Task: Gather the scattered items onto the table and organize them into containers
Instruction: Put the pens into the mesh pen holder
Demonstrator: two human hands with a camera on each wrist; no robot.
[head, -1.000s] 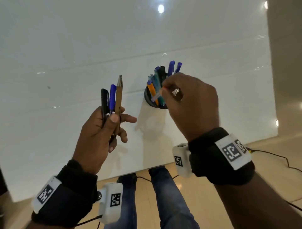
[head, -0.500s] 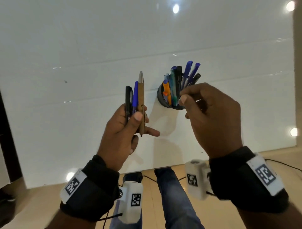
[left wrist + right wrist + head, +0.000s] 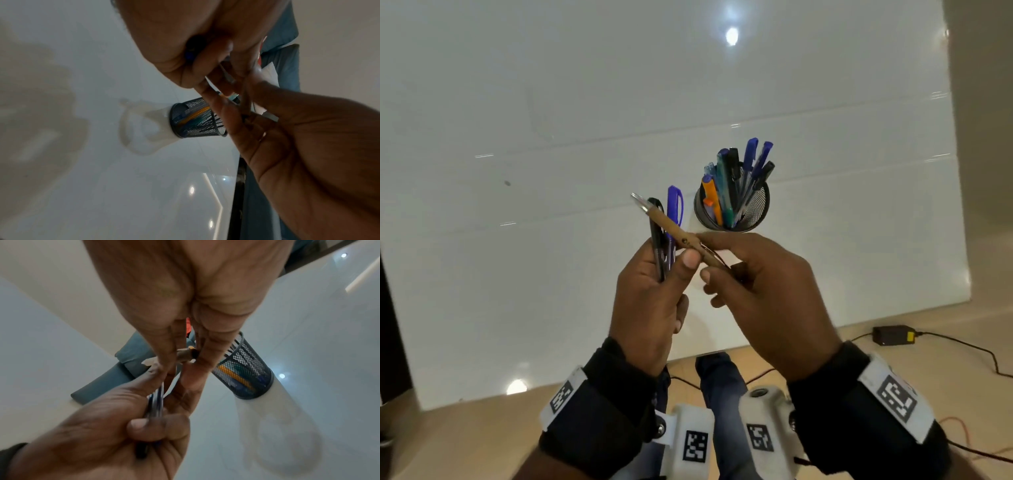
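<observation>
Head view: your left hand (image 3: 650, 301) sits just on the near side of the mesh pen cup (image 3: 732, 209), raised above the white bench (image 3: 517, 257). Its fingers are curled around a black pen (image 3: 656, 246) and a blue pen (image 3: 674, 219), thumb pressed across them. Both pens stand roughly upright, caps up, just left of the cup and apart from it.

Your right hand (image 3: 767, 301) is beside the left, also on the near side of the cup. Index finger and thumb pinch a brown pen (image 3: 674, 233) along its lower barrel. That pen is tilted, silver tip pointing up and away to the left of the cup, and it crosses in front of the black and blue pens. Your left thumb lies against its barrel too.

Pen cup: black wire mesh, upright on the bench, holding a bundle of pens, among them orange, teal, blue and black ones, all leaning out past the rim.

Left wrist view: the cup (image 3: 197, 120) shows beyond the fingers, orange and teal barrels visible through the mesh. The grip itself is too blurred to read here.

Right wrist view: the fingertips (image 3: 193, 369) of your right hand close on the brown pen's butt end (image 3: 185, 355); your left hand (image 3: 98, 443) is below with the two pens clamped in it. The cup (image 3: 246, 369) stands just to the right.

Floor on the near side of the bench, right of the cup: a black power adapter (image 3: 893, 335) with its cable.
</observation>
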